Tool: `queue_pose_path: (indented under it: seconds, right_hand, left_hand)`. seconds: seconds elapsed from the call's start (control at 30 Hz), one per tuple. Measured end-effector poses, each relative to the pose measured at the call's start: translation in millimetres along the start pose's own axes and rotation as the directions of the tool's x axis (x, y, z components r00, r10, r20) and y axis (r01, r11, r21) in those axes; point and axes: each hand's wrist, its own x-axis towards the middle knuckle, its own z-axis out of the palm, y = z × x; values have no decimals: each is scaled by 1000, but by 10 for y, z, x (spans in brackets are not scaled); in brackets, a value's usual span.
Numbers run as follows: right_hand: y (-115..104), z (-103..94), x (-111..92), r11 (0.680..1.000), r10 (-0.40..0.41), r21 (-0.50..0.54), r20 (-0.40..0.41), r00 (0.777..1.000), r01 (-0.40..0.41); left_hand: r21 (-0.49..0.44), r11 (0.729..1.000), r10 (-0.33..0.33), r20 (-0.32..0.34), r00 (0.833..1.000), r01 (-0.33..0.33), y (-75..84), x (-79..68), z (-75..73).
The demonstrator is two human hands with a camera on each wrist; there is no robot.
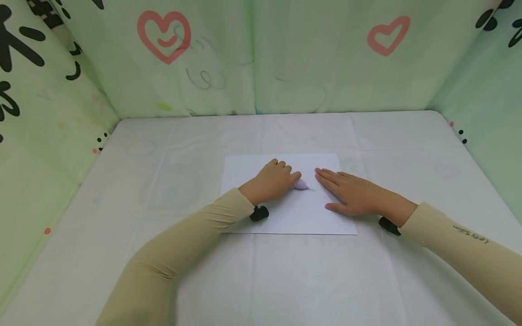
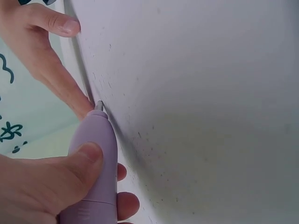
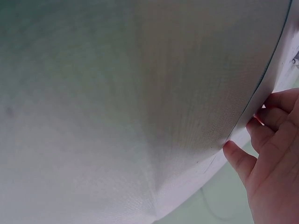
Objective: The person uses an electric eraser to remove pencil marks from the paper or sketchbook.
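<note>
A lavender handheld tool with a narrow grey tip, which looks like an electric eraser point(image 2: 100, 140), is in my left hand point(image 1: 274, 181). The left thumb lies along its body in the left wrist view, with fingertips wrapped round the far side. Its tip meets the white sheet of paper point(image 1: 281, 222), where small dark specks are scattered. My right hand point(image 1: 352, 192) rests with straight fingers on the right part of the sheet, thumb spread apart. In the right wrist view, the right hand's fingertips point(image 3: 230, 145) touch the paper near its edge.
The paper lies on a table with a white cloth point(image 1: 195, 276). Green printed panels point(image 1: 310, 63) enclose the back and both sides. A black wrist camera point(image 1: 259, 213) sits under the left wrist, and another black camera point(image 1: 389, 226) under the right wrist.
</note>
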Motion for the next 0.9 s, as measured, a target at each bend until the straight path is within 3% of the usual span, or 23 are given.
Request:
queue_pose_path:
  seconds: [0.9]
  right_hand:
    - [26,24,25,1000,15,3,14,1000,-15]
  left_hand:
    - [27,1000,4,-4,1000,-4,19,11,-9]
